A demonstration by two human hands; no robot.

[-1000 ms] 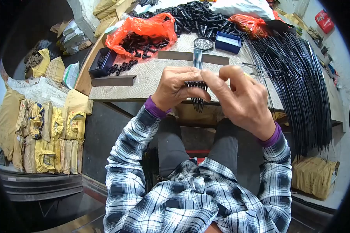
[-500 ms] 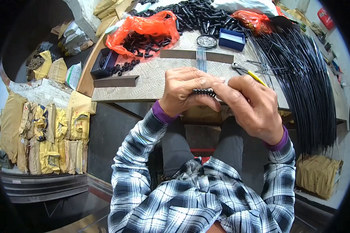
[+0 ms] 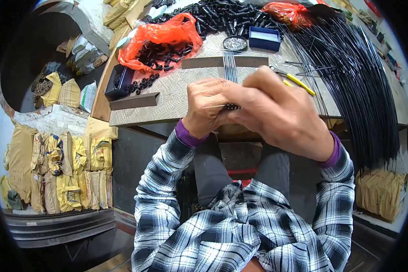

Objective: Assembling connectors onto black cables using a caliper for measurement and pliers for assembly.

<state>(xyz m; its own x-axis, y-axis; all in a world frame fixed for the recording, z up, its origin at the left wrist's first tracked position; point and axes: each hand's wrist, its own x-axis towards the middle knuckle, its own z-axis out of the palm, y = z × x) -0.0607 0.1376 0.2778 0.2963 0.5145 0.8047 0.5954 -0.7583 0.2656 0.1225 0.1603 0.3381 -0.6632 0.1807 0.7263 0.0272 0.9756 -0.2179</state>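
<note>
My left hand (image 3: 205, 105) is closed around a bundle of thin metal rods (image 3: 230, 65). They stick out beyond my fingers over the table. Between my hands shows a row of small black ribbed pieces (image 3: 231, 107), partly covered by fingers. Over that row reaches my right hand (image 3: 283, 113), its fingers curled and blurred by motion; what they pinch is hidden. Past the rod tips lies a round black dish (image 3: 235, 43) of small shiny bits. To the right of my right hand lie yellow-handled pliers (image 3: 300, 84).
A red plastic bag (image 3: 167, 36) of black parts lies open at the left, near a dark box (image 3: 118, 81). Black tubular parts (image 3: 226, 18) heap at the back beside a blue box (image 3: 264, 38). Long black rods (image 3: 358, 99) overhang the right table edge. A brown strip (image 3: 204, 62) crosses behind.
My right hand has moved left and closer over my left hand, covering more of the black ribbed row. The view has shifted slightly.
</note>
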